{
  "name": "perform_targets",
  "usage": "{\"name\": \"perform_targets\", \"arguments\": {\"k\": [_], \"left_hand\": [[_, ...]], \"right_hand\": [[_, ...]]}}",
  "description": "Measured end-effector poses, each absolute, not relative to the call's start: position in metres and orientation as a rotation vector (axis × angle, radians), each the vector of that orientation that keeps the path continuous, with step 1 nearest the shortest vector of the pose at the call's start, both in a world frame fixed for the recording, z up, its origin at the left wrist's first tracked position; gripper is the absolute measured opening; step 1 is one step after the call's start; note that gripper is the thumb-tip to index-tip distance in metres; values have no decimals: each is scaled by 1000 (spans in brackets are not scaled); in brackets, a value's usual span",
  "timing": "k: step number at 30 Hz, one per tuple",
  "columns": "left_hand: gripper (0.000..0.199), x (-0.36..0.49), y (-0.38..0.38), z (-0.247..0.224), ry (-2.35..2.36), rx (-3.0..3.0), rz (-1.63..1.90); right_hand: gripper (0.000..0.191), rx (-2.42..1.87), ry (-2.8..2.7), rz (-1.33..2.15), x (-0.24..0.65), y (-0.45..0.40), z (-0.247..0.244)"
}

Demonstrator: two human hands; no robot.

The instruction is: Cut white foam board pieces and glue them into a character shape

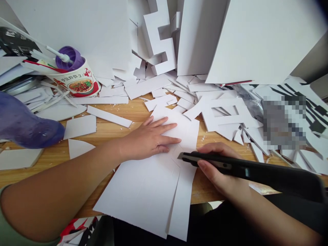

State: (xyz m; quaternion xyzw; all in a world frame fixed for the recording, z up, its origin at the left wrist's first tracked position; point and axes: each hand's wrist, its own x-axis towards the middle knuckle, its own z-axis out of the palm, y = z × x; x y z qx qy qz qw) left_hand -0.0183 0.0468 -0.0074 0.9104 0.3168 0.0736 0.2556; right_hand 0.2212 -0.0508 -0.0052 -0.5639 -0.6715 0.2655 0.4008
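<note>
My left hand (153, 136) lies flat with spread fingers on a white foam board (143, 191). The board hangs over the table's front edge, and a long slit runs up from its near edge, parting a strip on the right. In my right hand (217, 167) is a black utility knife (246, 171), gripped between thumb and fingers. Its short blade points left, at or just above faint lines on the board near my left fingertips. Whether the tip touches the board I cannot tell.
White scraps (107, 116) litter the wooden table (120, 108). A paper noodle cup (82, 78) with a purple lid stands back left, near a purple bottle (28, 119). Large white panels (261, 37) lean behind. A red pencil (238, 83) lies at the back right.
</note>
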Motion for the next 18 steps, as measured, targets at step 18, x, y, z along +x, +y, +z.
{"name": "perform_targets", "arguments": {"k": [18], "left_hand": [[35,-17,46,-4,863,2546,140]], "right_hand": [[19,-1181,-2044,540,206,-49,-4]]}}
